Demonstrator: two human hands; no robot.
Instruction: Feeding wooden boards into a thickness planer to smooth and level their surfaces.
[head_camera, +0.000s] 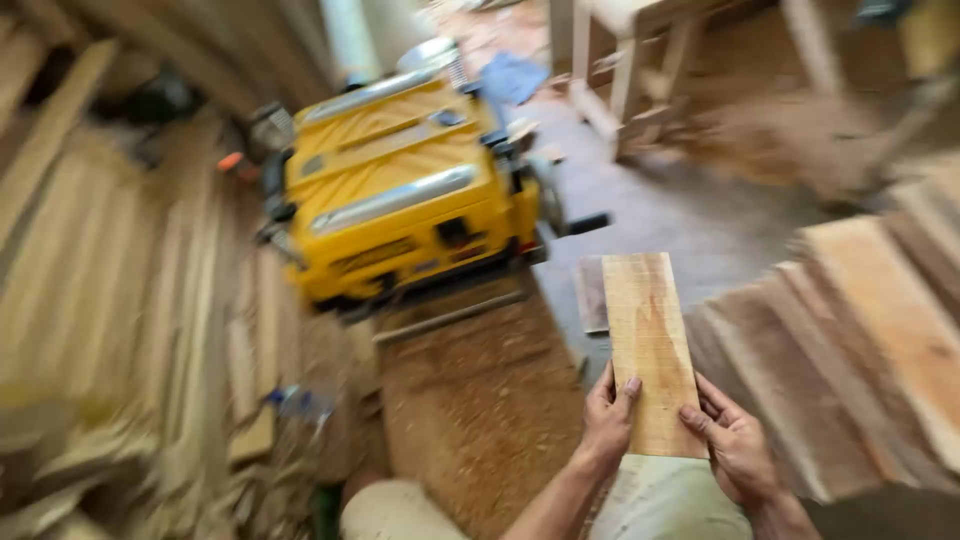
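Note:
I hold a short flat wooden board (648, 345) lengthwise in front of me, its light reddish grain facing up. My left hand (607, 415) grips its near left edge, thumb on top. Around its near right corner my right hand (735, 447) is closed. The board points away from me toward a yellow thickness planer (400, 190) standing on the floor ahead and to the left. The view is motion-blurred.
Sawdust (470, 400) covers the floor in front of the planer. Long planks (120, 290) lie stacked at the left, and wider boards (870, 330) are piled at the right. A pale wooden frame (630, 70) stands at the back. My knees show at the bottom edge.

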